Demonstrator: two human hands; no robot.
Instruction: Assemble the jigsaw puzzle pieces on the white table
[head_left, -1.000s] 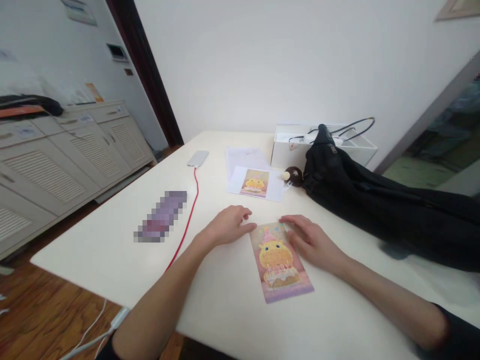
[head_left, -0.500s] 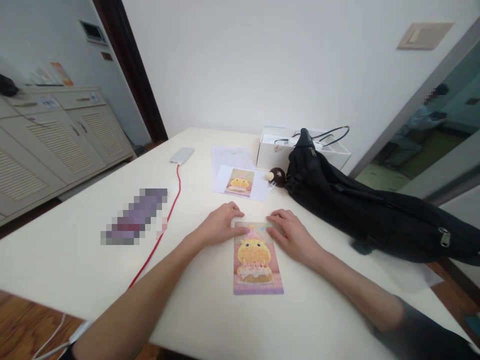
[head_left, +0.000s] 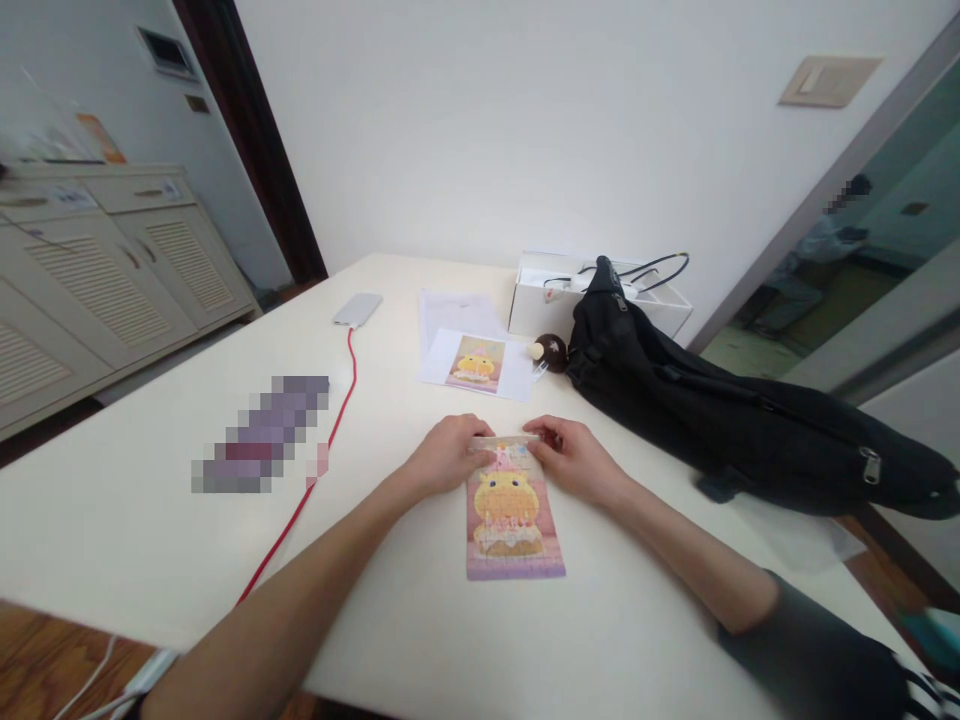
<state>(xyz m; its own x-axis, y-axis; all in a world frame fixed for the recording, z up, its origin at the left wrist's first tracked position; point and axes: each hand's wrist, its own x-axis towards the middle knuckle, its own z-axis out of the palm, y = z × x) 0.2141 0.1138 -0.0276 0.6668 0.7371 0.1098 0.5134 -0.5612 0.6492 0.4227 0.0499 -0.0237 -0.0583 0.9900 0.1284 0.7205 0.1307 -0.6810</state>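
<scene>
- A finished jigsaw puzzle, printed with a yellow cartoon creature on a birthday cake, is seen lying flat near the front edge of a white table, its far edge raised slightly off the surface.
- That far edge is pinched at the left corner by the left hand and at the right corner by the right hand, fingers curled narrowly around the strip of pieces.
- Just beyond the hands, a printed reference picture of the same design is laid on a sheet of paper.
- A small brown plush charm is found beside that sheet, touching a black bag slumped across the table's right side; a white box stands behind it.
- To the left, a red cable is run up to a grey power bank.
- Risk is judged to lie in the lift: with only one edge supported, the interlocked pieces could buckle or separate along a seam and scatter.
</scene>
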